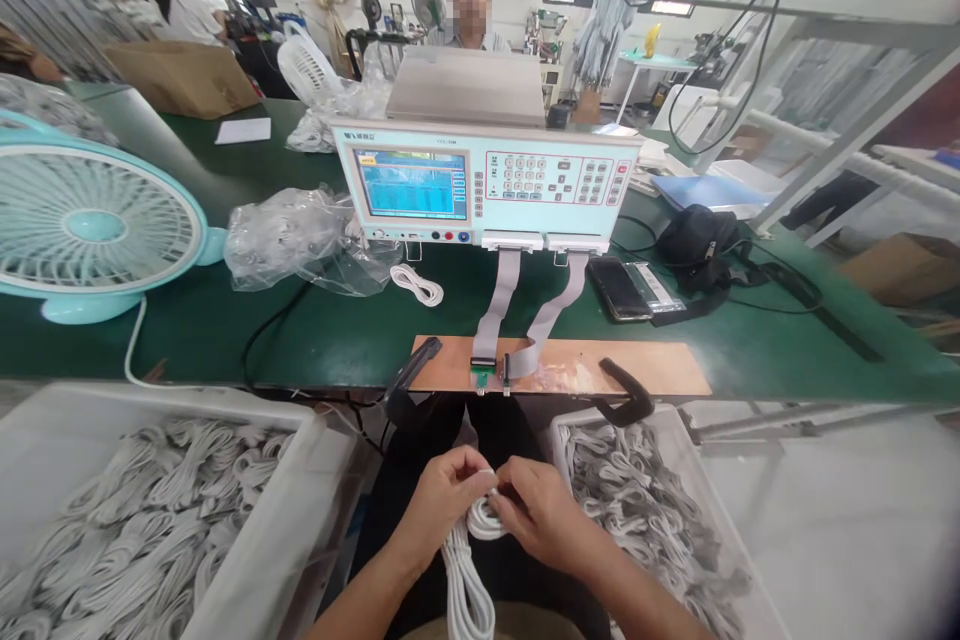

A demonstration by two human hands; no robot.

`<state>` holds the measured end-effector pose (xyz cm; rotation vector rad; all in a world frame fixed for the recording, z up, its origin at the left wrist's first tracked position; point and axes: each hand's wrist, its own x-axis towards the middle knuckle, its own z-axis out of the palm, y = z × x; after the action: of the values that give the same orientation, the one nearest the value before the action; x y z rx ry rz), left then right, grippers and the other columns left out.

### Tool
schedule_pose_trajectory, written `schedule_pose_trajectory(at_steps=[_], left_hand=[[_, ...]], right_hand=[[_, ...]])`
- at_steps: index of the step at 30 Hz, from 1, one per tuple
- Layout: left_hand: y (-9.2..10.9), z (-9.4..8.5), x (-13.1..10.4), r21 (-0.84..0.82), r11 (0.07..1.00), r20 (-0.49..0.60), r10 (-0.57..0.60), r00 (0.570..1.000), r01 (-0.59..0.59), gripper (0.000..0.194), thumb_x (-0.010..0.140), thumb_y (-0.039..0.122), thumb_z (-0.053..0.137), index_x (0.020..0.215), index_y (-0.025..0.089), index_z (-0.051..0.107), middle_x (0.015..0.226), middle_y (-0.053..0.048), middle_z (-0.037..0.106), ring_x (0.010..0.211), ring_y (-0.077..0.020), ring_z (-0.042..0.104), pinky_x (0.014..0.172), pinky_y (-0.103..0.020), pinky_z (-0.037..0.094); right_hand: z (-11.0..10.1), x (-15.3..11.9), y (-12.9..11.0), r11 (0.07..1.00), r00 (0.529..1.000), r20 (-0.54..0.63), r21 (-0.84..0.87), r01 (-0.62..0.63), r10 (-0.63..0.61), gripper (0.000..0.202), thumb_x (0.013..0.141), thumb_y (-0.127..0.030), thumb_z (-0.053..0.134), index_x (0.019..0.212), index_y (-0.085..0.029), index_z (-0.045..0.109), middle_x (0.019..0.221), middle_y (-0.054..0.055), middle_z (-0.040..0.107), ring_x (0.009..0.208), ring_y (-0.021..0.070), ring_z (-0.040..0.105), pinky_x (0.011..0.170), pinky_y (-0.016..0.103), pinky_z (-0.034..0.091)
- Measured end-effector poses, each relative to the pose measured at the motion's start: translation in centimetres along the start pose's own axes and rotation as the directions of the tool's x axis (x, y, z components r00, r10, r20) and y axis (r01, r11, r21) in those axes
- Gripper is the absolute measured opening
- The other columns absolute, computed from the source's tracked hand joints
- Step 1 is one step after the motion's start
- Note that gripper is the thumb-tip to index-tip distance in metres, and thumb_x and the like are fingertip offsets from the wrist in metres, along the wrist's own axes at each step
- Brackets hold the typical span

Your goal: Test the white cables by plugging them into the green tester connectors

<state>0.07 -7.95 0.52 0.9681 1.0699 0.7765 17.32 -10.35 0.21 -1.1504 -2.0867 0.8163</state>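
Observation:
A bundled white cable [469,585] hangs in looped strands above my lap, in front of the table edge. My left hand [450,492] is closed on it, thumb and forefinger pinching near its upper end. Close beside it, my right hand [536,510] is also closed, its fingers at a smaller loop of the same white cable. The fingertips of both hands nearly meet, and they hide the cable's ends. Just beyond them, two small connectors [482,380] on flat grey ribbon cables [501,305] sit at the front edge of a copper-coloured board [660,365].
A tester with a lit screen [412,185] stands on the green table [337,340]. Clamps [626,395] grip the board. White bins [247,520] of coiled cables flank my legs. A fan [94,225], plastic bag [289,230], loose coil [417,285] and phone [619,288] lie around; a person sits opposite.

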Motion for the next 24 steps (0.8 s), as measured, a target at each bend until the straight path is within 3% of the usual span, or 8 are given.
schedule_pose_trajectory(at_steps=[5,10,16,19,22,24], left_hand=[[0.4,0.3,0.8,-0.062,0.998,0.035,-0.007,0.999,0.009,0.037,0.067,0.039,0.073,0.093,0.015,0.063,0.067,0.002,0.056,0.047,-0.008,0.047,0.042,-0.019,0.04],[0.5,1.3,2.2,-0.039,0.993,-0.189,0.106,0.976,-0.116,0.025,0.071,0.036,0.07,0.075,0.017,0.055,0.06,0.005,0.051,0.048,-0.0073,0.046,0.04,-0.016,0.039],[0.4,1.9,3.2,-0.065,0.991,-0.223,0.096,0.97,-0.113,0.027,0.07,0.035,0.07,0.071,0.017,0.051,0.054,0.008,0.048,0.042,-0.0063,0.042,0.038,-0.017,0.037],[0.4,2.0,3.4,-0.081,0.992,-0.224,0.079,0.971,-0.1,0.027,0.07,0.036,0.07,0.069,0.018,0.049,0.052,0.008,0.047,0.04,-0.0067,0.043,0.037,-0.017,0.036],[0.4,2.0,3.6,-0.073,0.993,-0.185,0.082,0.979,-0.097,0.024,0.074,0.036,0.066,0.071,0.017,0.052,0.049,0.008,0.049,0.038,-0.0066,0.045,0.038,-0.017,0.034],[0.5,1.7,3.6,-0.086,0.993,-0.147,0.072,0.987,-0.085,0.021,0.078,0.036,0.063,0.076,0.016,0.056,0.048,0.007,0.051,0.037,-0.006,0.045,0.039,-0.016,0.033]], right_hand=[[-0.2,1.7,0.0,0.999,0.993,-0.117,0.028,0.037,-0.033,0.008,0.089,-0.019,0.044,0.083,-0.019,0.049,0.074,0.001,0.054,0.067,0.0154,0.05,0.063,0.027,0.037],[0.2,3.1,0.9,0.996,0.95,-0.31,0.089,-0.021,0.048,0.016,0.091,-0.018,0.043,0.079,-0.02,0.053,0.07,0.0,0.055,0.067,0.0151,0.05,0.065,0.028,0.037],[-0.7,3.6,1.7,0.992,0.971,-0.237,0.128,-0.009,0.039,0.012,0.09,-0.019,0.047,0.082,-0.02,0.056,0.074,0.001,0.056,0.071,0.0159,0.051,0.068,0.029,0.039],[-0.3,3.9,1.9,0.937,0.933,-0.281,0.324,-0.13,0.226,0.015,0.088,-0.026,0.051,0.075,-0.019,0.054,0.069,-0.001,0.051,0.064,0.0144,0.048,0.062,0.027,0.039],[0.6,4.4,2.2,0.763,0.838,-0.281,0.607,-0.222,0.467,0.023,0.086,-0.036,0.053,0.071,-0.019,0.051,0.062,-0.003,0.047,0.057,0.0126,0.042,0.055,0.025,0.037],[1.2,4.7,2.3,0.679,0.814,-0.253,0.701,-0.218,0.523,0.025,0.085,-0.04,0.055,0.072,-0.018,0.051,0.062,-0.003,0.047,0.057,0.0122,0.041,0.056,0.025,0.036]])
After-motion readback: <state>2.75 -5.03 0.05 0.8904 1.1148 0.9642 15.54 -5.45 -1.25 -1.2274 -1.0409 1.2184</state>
